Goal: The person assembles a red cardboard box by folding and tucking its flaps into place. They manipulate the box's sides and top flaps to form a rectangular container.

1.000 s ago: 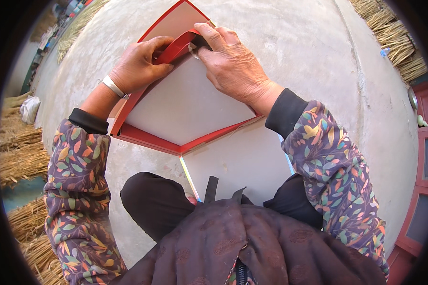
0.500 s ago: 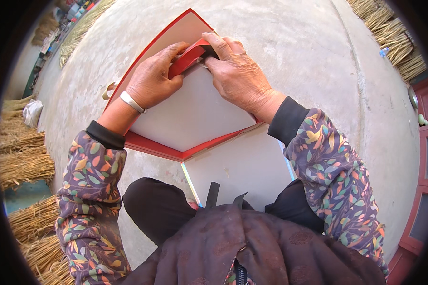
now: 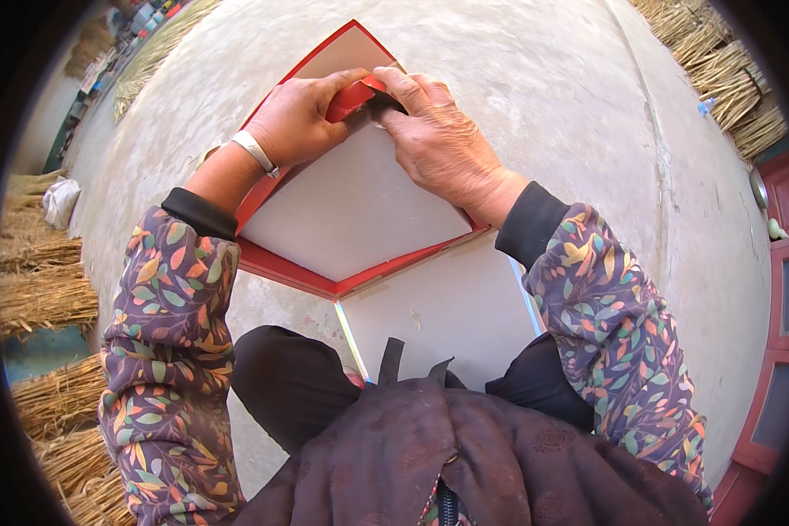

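Note:
A red cardboard box (image 3: 351,210) with a pale grey inside lies open before me, one corner pointing toward my body. At its far corner, my left hand (image 3: 302,118) has its fingers closed on a red side flap (image 3: 349,102). My right hand (image 3: 438,131) grips the other side of the same corner, its index finger over the top edge and its thumb inside. Dark material shows between the two hands. Behind them rises a red-edged panel (image 3: 342,54) with a pale face. My fingers hide part of the corner joint.
A pale flat board (image 3: 430,307) with shiny edges lies between the box and my crossed legs. Straw bundles (image 3: 48,289) line the left, with more straw (image 3: 719,70) at the upper right. A white bag (image 3: 60,203) sits at the left; red doors (image 3: 776,377) stand right.
My left hand has shifted right and slightly up along the flap, closer to my right hand. The red flap between them shows less. My right hand stays nearly in place.

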### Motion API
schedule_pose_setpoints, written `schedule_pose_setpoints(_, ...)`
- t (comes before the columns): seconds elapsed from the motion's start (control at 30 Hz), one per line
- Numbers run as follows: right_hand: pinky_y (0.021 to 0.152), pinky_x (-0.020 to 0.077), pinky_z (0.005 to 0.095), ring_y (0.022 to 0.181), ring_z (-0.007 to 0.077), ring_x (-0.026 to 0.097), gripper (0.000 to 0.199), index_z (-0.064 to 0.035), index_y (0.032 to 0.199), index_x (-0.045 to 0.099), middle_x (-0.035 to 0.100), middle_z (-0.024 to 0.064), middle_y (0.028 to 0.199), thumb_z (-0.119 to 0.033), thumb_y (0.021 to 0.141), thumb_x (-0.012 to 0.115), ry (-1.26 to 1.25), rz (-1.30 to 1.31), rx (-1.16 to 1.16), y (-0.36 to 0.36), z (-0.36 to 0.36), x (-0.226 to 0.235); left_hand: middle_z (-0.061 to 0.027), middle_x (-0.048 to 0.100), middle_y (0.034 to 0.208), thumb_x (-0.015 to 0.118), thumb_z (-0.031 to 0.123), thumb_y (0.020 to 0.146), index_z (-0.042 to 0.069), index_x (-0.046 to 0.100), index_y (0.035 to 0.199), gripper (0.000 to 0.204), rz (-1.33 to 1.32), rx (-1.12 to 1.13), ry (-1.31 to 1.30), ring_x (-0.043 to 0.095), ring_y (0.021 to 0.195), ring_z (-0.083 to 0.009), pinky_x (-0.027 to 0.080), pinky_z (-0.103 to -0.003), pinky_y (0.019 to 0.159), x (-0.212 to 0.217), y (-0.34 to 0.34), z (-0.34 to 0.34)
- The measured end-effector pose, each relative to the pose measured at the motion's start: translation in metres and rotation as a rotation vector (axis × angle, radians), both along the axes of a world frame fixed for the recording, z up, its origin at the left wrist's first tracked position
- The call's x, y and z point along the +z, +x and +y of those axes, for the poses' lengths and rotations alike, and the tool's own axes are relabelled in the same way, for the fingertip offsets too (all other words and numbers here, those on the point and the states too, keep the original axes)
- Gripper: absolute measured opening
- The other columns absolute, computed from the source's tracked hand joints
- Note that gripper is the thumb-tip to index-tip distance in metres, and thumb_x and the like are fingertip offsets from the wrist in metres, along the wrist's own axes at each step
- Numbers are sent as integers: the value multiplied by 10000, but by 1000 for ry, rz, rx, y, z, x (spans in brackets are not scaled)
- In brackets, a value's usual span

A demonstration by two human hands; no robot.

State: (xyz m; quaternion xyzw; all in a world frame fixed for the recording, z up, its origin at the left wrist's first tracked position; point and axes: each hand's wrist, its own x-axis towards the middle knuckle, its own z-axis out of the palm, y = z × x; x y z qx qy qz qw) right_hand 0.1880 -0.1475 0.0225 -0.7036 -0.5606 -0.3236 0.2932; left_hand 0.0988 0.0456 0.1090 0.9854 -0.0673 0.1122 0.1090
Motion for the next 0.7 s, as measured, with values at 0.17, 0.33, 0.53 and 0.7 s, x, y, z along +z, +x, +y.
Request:
schedule_pose_setpoints(0.17, 1071, 489, 420, 1297, 348, 494, 288, -21, 1099, 713, 458, 120, 1471, 4, 827, 622, -44, 24, 12, 0, 0, 2, -202, 739, 1097, 748, 144, 886, 40, 573, 1426, 577, 9, -20, -38, 735, 952, -309, 568, -359, 883, 0, -1, 6)
schedule_pose_setpoints(0.33, 1054, 502, 426, 1260, 360, 519, 229, -26, 1040, 716, 493, 133, 1446, -70, 824, 654, -49, -2, 47, 1, -6, 13, -224, 732, 1056, 698, 128, 837, 76, 585, 1404, 580, -62, -40, -5, 720, 935, -374, 578, -422, 844, -1, -6, 4)
schedule_pose_setpoints(0.53, 1118, 444, 452, 1324, 375, 476, 404, -27, 1267, 656, 411, 170, 1534, -121, 877, 703, 6, 202, 39, -14, -9, 9, -227, 724, 1096, 697, 90, 808, 56, 594, 1373, 576, -112, 23, -106, 721, 971, -374, 586, -414, 855, -11, -18, -4)
schedule_pose_setpoints(0.7, 1185, 364, 469, 1423, 431, 377, 500, 4, 1349, 599, 290, 249, 1599, -125, 882, 722, 28, 434, 18, -22, -10, -3, -208, 727, 1140, 718, 99, 816, 44, 628, 1329, 524, -194, -18, -219, 729, 1014, -345, 589, -392, 891, -35, -17, -3)
